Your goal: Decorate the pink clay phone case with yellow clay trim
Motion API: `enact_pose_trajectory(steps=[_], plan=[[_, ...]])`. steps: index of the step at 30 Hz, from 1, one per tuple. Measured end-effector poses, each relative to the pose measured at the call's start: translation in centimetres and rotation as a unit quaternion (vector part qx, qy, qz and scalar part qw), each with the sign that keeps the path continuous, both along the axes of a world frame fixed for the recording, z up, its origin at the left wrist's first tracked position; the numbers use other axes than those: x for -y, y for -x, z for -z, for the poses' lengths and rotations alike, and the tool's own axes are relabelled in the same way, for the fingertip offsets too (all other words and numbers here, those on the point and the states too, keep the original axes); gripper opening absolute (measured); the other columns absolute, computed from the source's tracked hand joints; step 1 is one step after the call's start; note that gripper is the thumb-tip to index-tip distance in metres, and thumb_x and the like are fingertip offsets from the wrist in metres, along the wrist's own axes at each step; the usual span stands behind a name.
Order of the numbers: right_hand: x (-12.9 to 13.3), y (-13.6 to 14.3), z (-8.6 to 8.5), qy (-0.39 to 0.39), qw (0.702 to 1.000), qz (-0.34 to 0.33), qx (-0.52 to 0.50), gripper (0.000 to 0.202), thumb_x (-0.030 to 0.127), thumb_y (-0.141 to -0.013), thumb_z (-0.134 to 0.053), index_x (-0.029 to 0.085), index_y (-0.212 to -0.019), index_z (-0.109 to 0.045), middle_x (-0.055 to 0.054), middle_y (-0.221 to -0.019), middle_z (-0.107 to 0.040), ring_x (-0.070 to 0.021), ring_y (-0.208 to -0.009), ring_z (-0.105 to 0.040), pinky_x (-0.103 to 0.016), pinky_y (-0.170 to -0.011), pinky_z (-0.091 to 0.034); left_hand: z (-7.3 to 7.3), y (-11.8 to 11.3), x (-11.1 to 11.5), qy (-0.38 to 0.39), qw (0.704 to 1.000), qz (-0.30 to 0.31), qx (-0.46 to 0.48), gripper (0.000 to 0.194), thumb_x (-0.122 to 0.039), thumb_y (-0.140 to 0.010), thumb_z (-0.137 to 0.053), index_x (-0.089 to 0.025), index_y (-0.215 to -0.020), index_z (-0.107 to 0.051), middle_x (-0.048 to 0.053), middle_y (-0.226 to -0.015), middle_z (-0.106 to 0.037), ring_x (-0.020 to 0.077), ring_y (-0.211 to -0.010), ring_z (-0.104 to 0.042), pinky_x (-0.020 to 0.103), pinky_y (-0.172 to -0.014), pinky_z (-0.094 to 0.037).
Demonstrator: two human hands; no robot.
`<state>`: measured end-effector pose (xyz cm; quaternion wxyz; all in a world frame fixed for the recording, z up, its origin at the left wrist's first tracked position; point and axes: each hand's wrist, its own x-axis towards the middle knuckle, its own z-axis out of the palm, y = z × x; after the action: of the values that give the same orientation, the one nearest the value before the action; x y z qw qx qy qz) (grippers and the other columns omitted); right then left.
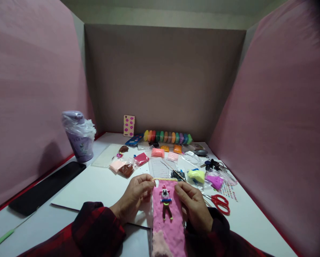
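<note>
A phone case (168, 228) coated in bumpy pink clay stands upright before me, with a pale patch at its lower left. On it is a small clay figure (166, 204) with a white face, blue and yellow bands and brown legs. A thin yellow clay strip (165, 179) runs along the top edge. My left hand (135, 194) pinches the case at its upper left corner, by a white opening. With thumb in front and fingers behind, my right hand (193, 203) grips the upper right edge. The case's bottom end is cut off by the frame.
Red scissors (221, 204) lie right of my right hand. Beyond are bagged yellow clay (196, 176), purple clay (214, 181) and a row of coloured clay packs (166, 137). A wrapped purple bottle (79, 137), a black tray-like slab (49, 185) and a green-handled tool (0, 241) are left.
</note>
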<state>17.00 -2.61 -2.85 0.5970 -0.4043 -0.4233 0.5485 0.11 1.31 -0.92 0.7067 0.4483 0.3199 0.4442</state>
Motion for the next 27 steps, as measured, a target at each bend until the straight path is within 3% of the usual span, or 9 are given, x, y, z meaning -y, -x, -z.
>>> enact_pose_trajectory(steps=[6, 15, 21, 27], plan=[[-0.3, -0.1, 0.7, 0.001, 1.000, 0.001, -0.013, 0.032, 0.045, -0.068, -0.072, 0.015, -0.069, -0.061, 0.002, -0.054, -0.048, -0.0081, -0.047, -0.039, -0.019, -0.044, -0.033, -0.1, -0.1, 0.0, 0.007, 1.000, 0.000, -0.001, 0.015, -0.023, -0.067, -0.066, -0.014, -0.064, -0.055, -0.004, -0.052, -0.046, 0.0061, -0.046, -0.036, 0.019, -0.049, -0.025], [0.2, 0.1, -0.4, -0.009, 1.000, 0.000, -0.008, 0.031, 0.042, -0.069, -0.072, 0.015, -0.065, -0.059, 0.005, -0.051, -0.041, -0.0047, -0.042, -0.029, -0.017, -0.037, -0.022, 0.1, 0.1, 0.0, -0.006, 1.000, 0.011, -0.005, 0.012, -0.021, -0.071, -0.063, -0.014, -0.068, -0.054, -0.003, -0.056, -0.045, 0.0059, -0.049, -0.034, 0.020, -0.049, -0.023], [-0.2, 0.0, 0.4, 0.001, 1.000, -0.002, -0.009, 0.031, 0.044, -0.069, -0.072, 0.015, -0.069, -0.061, 0.001, -0.055, -0.049, -0.0081, -0.049, -0.041, -0.018, -0.044, -0.032, 0.0, 0.1, -0.1, -0.014, 1.000, 0.002, -0.028, 0.016, -0.023, -0.071, -0.063, -0.014, -0.065, -0.051, -0.005, -0.052, -0.041, 0.0054, -0.046, -0.029, 0.021, -0.048, -0.020], [-0.2, -0.1, 0.5, -0.002, 1.000, -0.005, -0.018, 0.030, 0.042, -0.069, -0.072, 0.015, -0.068, -0.060, 0.003, -0.053, -0.045, -0.0072, -0.046, -0.036, -0.019, -0.042, -0.029, 0.3, 0.0, -0.2, -0.020, 0.999, -0.010, -0.037, 0.015, -0.021, -0.070, -0.063, -0.014, -0.063, -0.051, -0.006, -0.049, -0.040, 0.0051, -0.045, -0.029, 0.020, -0.046, -0.019]])
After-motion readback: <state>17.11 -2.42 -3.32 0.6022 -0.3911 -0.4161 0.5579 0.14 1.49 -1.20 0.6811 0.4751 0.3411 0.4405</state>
